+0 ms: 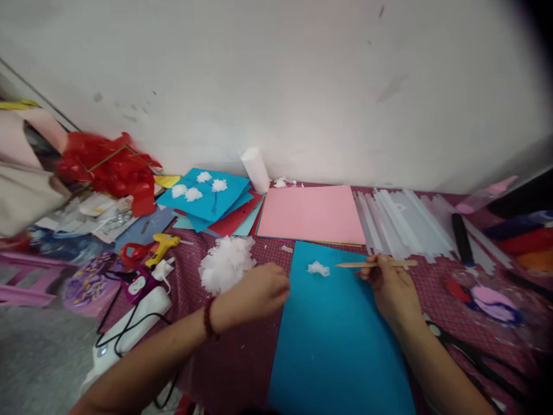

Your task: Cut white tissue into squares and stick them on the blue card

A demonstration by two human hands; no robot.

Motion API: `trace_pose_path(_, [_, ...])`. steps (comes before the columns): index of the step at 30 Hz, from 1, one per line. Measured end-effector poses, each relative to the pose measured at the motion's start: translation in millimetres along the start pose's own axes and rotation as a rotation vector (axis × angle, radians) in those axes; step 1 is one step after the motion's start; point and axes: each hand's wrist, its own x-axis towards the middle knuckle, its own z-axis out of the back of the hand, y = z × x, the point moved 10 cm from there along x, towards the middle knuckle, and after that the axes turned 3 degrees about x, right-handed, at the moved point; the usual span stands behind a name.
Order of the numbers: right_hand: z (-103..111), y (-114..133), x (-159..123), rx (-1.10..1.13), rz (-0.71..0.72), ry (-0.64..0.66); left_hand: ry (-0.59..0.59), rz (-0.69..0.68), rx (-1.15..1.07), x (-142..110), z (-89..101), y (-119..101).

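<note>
A blue sheet of paper (332, 340) lies in front of me, bearing a small tuft of white paper (318, 268) near its far edge. Between the fingers of my right hand (395, 291) is a thin pointed wooden stick (354, 264), its tip just right of the tuft. My left hand (261, 291) hovers by the sheet's left edge with the fingers curled together; whatever they may hold is hidden. Just beyond that hand sits a heap of white paper pieces (227, 262). Further back left, a blue sheet with several white tufts (228, 187) tops a pile of coloured paper.
Pink paper (313, 213) and a white roll (256, 170) stand toward the wall. Translucent sticks (401, 222), a black-handled tool (463, 239) and scissors (479, 357) lie right. A yellow glue gun (163, 248) and a power strip (129, 328) with black cords are left.
</note>
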Motion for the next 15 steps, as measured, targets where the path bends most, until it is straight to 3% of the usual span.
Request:
trace_pose_path(1, [-0.2, 0.2, -0.1, -0.001, 0.004, 0.0, 0.046, 0.014, 0.051, 2.5, 3.8, 15.1])
trace_pose_path(4, [-2.6, -0.9, -0.4, -0.018, 0.008, 0.018, -0.021, 0.202, 0.216, 17.9, 26.1, 79.3])
trace_pose_path(7, [-4.9, -2.6, -1.3, -0.034, 0.002, 0.04, -0.06, 0.294, 0.318, 28.3, 29.5, 115.2])
trace_pose_path(12, [-6.1, -1.4, -2.1, -0.075, 0.015, 0.048, -0.068, 0.335, 0.564, 23.6, 17.2, 118.8])
trace_pose_path(15, [-5.5, -2.4, -1.7, -0.095, 0.012, 0.05, -0.079, 0.337, 0.564, 20.4, 14.0, 118.3])
